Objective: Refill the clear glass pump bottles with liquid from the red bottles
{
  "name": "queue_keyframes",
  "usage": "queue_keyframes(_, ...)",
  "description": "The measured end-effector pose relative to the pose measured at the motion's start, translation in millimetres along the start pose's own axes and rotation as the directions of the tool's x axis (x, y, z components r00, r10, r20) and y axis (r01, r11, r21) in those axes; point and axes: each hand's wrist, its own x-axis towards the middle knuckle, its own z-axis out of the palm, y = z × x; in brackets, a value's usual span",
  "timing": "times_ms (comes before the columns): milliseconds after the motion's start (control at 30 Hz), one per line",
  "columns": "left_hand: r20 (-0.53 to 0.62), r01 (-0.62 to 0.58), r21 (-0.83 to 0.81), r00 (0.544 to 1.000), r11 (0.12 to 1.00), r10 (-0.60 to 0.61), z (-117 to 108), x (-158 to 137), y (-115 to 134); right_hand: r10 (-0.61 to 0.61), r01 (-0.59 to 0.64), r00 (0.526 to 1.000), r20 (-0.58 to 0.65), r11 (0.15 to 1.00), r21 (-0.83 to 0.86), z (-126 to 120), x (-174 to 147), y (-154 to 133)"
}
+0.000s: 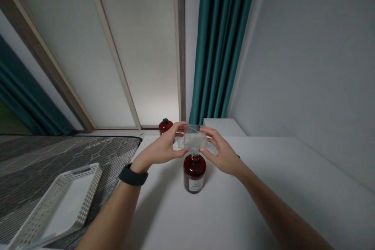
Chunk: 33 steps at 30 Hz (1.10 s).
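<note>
A clear vessel (194, 140), glass-like with a narrow lower end, is held between my two hands above a dark red bottle (195, 170) with a white label. My left hand (164, 146), a dark band on its wrist, grips the vessel's left side between thumb and fingers. From the right, my right hand (221, 152) holds it the same way. The vessel's lower end lines up with the bottle's mouth; whether they touch I cannot tell. The bottle stands upright on the white table (222, 211).
Behind my left hand stands another red bottle (165, 125) with a black cap, partly hidden. A white perforated basket (93, 179) lies at lower left, beside the table. Farther back are a white box-like block (224, 127), a teal curtain (222, 47) and sliding panels (140, 54).
</note>
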Motion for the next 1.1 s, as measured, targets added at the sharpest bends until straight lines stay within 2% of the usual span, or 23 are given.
queue_keyframes(1100,-0.038,0.002,-0.006,0.999,1.000,-0.002,0.9,0.9,1.0,-0.016,0.015,1.000,-0.010,0.995,-0.098,-1.4,-1.1,-0.6)
